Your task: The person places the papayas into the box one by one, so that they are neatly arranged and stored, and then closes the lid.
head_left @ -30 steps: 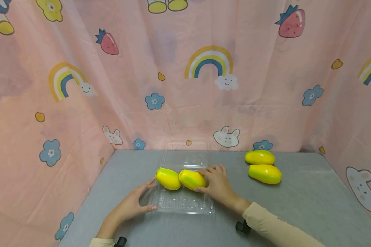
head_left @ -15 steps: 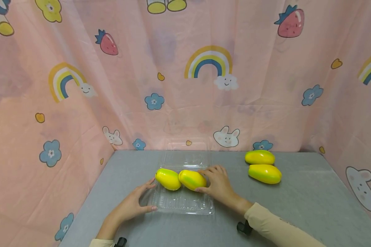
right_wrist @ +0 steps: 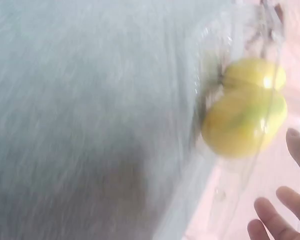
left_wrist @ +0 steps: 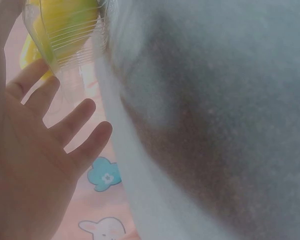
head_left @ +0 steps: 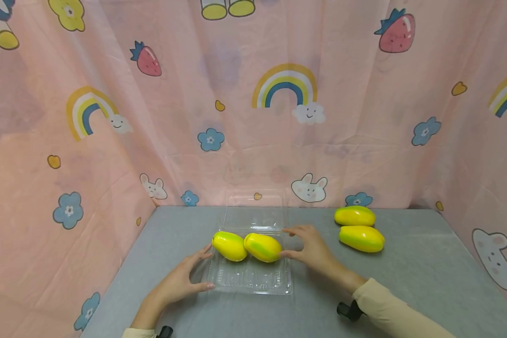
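Note:
Two glossy yellow-green papayas, a left one (head_left: 230, 246) and a right one (head_left: 263, 248), lie side by side across the back of a clear plastic clamshell box (head_left: 253, 279). Its transparent lid (head_left: 255, 217) stands folded open behind them. My left hand (head_left: 175, 281) is at the box's left side, thumb and fingers spread along the rim; its parted fingers also show in the left wrist view. Just off the right papaya's end, my right hand (head_left: 314, 251) has thumb and fingers apart with nothing between them. In the right wrist view a papaya (right_wrist: 240, 122) sits beyond the thumb.
Two more papayas, a rear one (head_left: 355, 216) and a front one (head_left: 362, 238), rest close together at the back right of the grey table (head_left: 426, 281). A pink patterned curtain (head_left: 350, 117) hangs behind and on both sides.
My right hand has let go of the right papaya and drawn back to the right. The papaya stays in the box. My left hand has kept its place.

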A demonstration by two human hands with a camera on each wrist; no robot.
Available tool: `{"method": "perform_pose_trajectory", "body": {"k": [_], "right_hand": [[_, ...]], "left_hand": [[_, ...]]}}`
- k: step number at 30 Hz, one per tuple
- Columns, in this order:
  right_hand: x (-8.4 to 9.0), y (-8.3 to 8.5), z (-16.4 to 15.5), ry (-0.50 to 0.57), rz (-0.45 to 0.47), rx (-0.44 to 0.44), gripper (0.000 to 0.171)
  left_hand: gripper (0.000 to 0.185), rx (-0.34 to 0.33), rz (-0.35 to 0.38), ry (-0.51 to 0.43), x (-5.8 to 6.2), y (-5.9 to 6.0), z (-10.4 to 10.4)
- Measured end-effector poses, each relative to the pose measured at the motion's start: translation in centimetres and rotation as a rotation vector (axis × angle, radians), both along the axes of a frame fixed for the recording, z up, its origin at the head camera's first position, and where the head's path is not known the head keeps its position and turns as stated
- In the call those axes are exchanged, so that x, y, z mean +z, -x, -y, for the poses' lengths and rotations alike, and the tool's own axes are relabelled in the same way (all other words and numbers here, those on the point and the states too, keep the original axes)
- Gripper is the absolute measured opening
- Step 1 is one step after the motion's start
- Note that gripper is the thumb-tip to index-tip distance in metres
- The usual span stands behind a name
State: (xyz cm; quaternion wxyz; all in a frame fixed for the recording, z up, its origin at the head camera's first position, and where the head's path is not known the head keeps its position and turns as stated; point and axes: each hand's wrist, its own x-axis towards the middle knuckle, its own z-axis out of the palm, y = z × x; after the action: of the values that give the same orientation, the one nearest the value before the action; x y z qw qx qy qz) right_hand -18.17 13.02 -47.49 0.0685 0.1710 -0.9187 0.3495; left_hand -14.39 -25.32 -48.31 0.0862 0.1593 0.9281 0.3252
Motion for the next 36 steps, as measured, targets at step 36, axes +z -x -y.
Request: {"method": "perform_pose_trajectory", "body": {"k": [36], "right_hand": [[1.6,-0.2,-19.9,-0.091,0.099,-0.12,0.07]], "left_hand": [[0.087,-0.006,0.009,-0.002,-0.2,0.2,0.1]]}}
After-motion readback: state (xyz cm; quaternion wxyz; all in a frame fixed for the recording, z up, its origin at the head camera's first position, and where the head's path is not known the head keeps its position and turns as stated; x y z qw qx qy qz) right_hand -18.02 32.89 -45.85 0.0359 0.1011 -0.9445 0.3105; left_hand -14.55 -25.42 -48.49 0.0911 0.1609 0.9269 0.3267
